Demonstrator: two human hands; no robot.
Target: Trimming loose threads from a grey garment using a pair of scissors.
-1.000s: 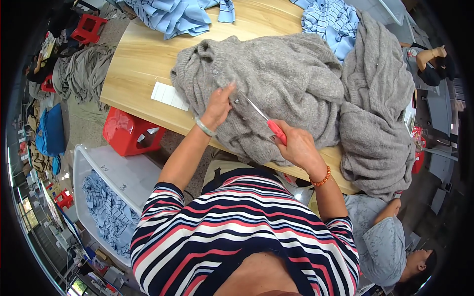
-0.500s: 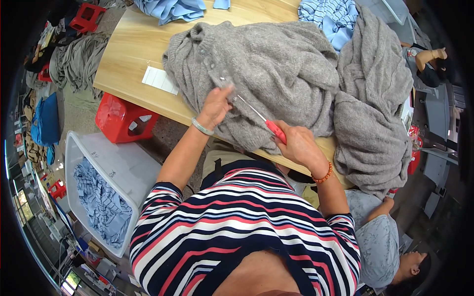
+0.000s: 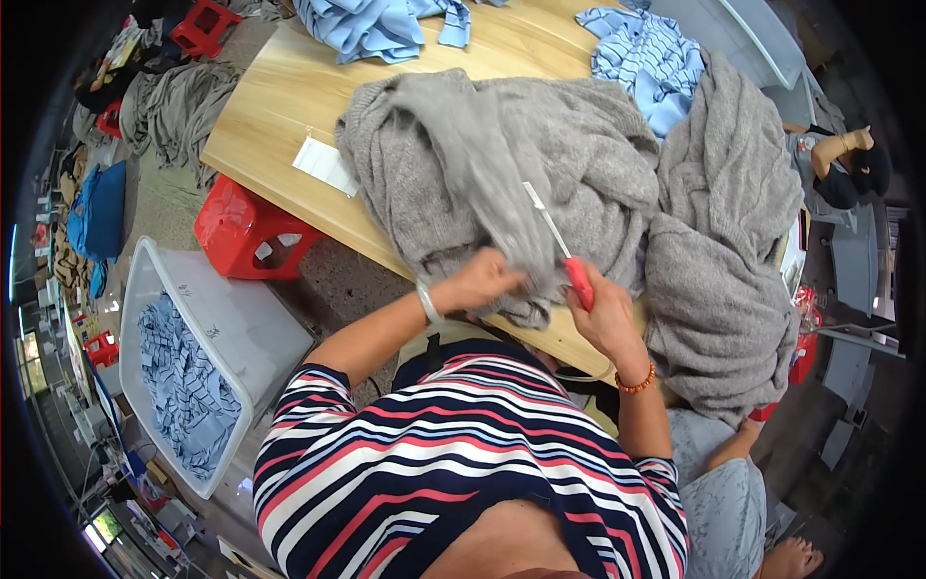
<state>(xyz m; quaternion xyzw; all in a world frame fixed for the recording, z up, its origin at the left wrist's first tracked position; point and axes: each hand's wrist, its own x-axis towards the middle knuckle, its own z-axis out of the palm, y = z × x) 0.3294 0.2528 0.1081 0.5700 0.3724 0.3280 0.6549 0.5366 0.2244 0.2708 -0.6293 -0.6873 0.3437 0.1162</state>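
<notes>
A crumpled grey knit garment (image 3: 598, 145) lies across the table in front of me. My left hand (image 3: 487, 280) is closed at its near edge, pinching the knit; a loose flap of the fabric stretches up and away from there, blurred by motion. In my right hand (image 3: 608, 317) is a red-handled tool (image 3: 581, 283) with a thin metal shaft and a paler, wider tip, pointing away over the garment. That tip is just above or against the knit; I cannot tell which. A white card (image 3: 324, 166) lies on the table left of the garment.
More grey knitwear (image 3: 719, 299) is heaped at the right. Blue fabric (image 3: 367, 27) and a striped blue garment (image 3: 646, 63) lie at the far side. A red stool (image 3: 241, 236) and a translucent bin (image 3: 260, 328) of blue cloth stand left. A co-worker (image 3: 723, 502) sits close at right.
My left hand has come nearer and to the right, drawing the knit along. The tool in my right hand has shifted right and now points more steeply away. The whole view has tilted slightly.
</notes>
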